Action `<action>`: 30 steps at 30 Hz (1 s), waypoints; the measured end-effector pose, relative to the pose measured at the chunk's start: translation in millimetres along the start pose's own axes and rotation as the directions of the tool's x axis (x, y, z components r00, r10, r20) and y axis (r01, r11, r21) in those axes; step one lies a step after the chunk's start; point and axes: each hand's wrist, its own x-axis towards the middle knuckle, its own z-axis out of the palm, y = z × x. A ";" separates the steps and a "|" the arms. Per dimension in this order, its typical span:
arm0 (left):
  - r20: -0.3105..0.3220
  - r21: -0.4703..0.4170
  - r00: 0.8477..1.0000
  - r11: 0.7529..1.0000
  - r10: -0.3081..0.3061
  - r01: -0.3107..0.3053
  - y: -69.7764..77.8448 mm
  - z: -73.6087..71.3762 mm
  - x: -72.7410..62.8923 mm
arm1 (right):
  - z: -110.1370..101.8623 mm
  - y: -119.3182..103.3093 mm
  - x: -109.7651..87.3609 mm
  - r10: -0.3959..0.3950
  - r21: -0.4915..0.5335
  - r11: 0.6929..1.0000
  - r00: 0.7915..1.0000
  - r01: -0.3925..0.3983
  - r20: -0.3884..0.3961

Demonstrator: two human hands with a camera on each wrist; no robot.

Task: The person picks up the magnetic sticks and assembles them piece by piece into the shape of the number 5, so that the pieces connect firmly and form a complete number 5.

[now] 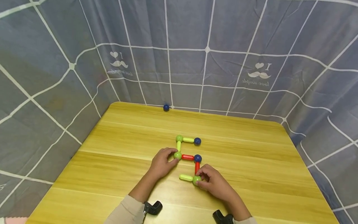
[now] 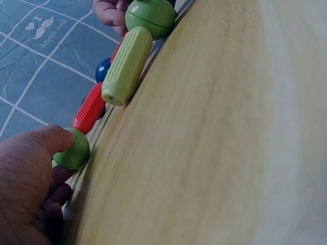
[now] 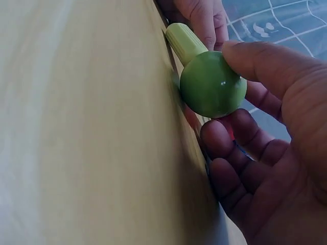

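Note:
A zigzag chain of balls and rods lies on the wooden table. My left hand (image 1: 162, 163) pinches a green ball (image 1: 177, 156) at the chain's middle left, thumb and fingers on either side. From that ball a red rod (image 1: 187, 157) runs right to a blue ball (image 1: 197, 158), and a second red rod (image 1: 197, 168) comes down from there. At its lower end my right hand (image 1: 216, 183) pinches another green ball (image 3: 212, 84). A yellow-green rod (image 2: 125, 69) sticks out leftward from this ball, its far end free.
Above the left hand, a yellow-green rod (image 1: 178, 146) leads to a green ball (image 1: 179, 138), then another rod (image 1: 188, 140) and a blue ball (image 1: 197, 141). A loose blue ball (image 1: 166, 108) sits at the table's back edge. Grey checked curtains (image 1: 187, 65) surround the table (image 1: 112, 149).

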 end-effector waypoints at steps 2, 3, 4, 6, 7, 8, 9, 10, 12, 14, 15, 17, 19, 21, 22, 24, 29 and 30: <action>0.002 0.006 1.000 1.000 0.001 -0.001 -0.5 -0.1 0.2 | -0.6 -0.4 -0.1 0.013 0.007 1.000 1.000 -0.013 0.006; 0.002 0.008 1.000 1.000 0.002 -0.002 -0.7 -0.1 0.3 | -0.9 -0.5 0.0 0.021 0.013 1.000 1.000 -0.021 0.008; 0.004 0.003 1.000 1.000 0.000 0.000 -0.4 -0.5 0.3 | -1.3 -0.6 0.0 0.024 0.018 1.000 1.000 -0.024 0.010; 0.003 0.006 1.000 1.000 0.002 -0.002 -0.8 -0.4 0.5 | -1.9 -0.1 0.0 0.029 0.026 0.999 0.999 -0.030 0.014; 0.002 0.006 1.000 1.000 0.003 -0.003 -0.7 -0.4 0.5 | -2.2 0.4 0.1 0.030 0.031 0.999 0.999 -0.031 0.016; 0.000 0.006 1.000 1.000 0.003 -0.003 -0.6 -0.4 0.5 | -2.5 0.7 0.0 0.029 0.033 0.999 0.999 -0.029 0.017; -0.001 0.004 1.000 1.000 0.004 -0.004 -0.2 -0.5 0.4 | -2.7 1.2 0.0 0.030 0.034 0.999 0.999 -0.030 0.017; -0.002 0.002 1.000 1.000 0.004 -0.004 0.0 -0.5 0.4 | -2.9 1.6 -0.2 0.029 0.034 0.999 0.999 -0.029 0.018; -0.004 0.003 1.000 1.000 0.004 -0.004 0.5 -0.4 0.4 | -3.4 2.2 -0.3 0.027 0.034 0.999 0.999 -0.028 0.016; -0.004 0.000 1.000 1.000 0.002 -0.002 1.3 -0.4 0.3 | -3.9 2.3 -0.7 0.024 0.036 0.999 1.000 -0.024 0.013; -0.005 -0.001 1.000 1.000 0.003 -0.003 1.6 -0.3 0.3 | -4.1 2.6 -0.8 0.022 0.036 0.999 1.000 -0.022 0.011; -0.007 0.000 1.000 1.000 0.000 0.000 1.9 -0.5 0.3 | -4.4 2.5 -0.5 0.014 0.036 0.999 1.000 -0.014 0.007; -0.008 -0.002 1.000 1.000 -0.001 0.001 2.0 -0.7 0.2 | -4.6 2.7 -0.1 0.007 0.034 0.999 1.000 -0.007 0.004; -0.008 -0.003 1.000 1.000 -0.001 0.001 2.4 -0.9 0.3 | -4.8 2.7 0.0 0.003 0.036 0.999 1.000 -0.003 0.004; -0.006 -0.003 1.000 1.000 -0.003 0.003 2.5 -1.0 0.1 | -4.9 2.7 0.1 0.002 0.038 0.999 1.000 -0.002 0.005; -0.005 -0.003 1.000 1.000 -0.003 0.003 2.6 -1.0 0.0 | -5.1 3.1 0.0 0.004 0.042 0.999 1.000 -0.004 0.010; -0.002 0.002 1.000 1.000 -0.002 0.002 2.5 -1.1 -0.3 | -5.9 6.2 -1.5 0.017 0.062 0.998 1.000 -0.018 0.017; -0.002 0.003 1.000 1.000 -0.003 0.003 2.4 -1.0 -0.4 | -6.0 6.8 -1.7 0.019 0.069 0.997 1.000 -0.020 0.018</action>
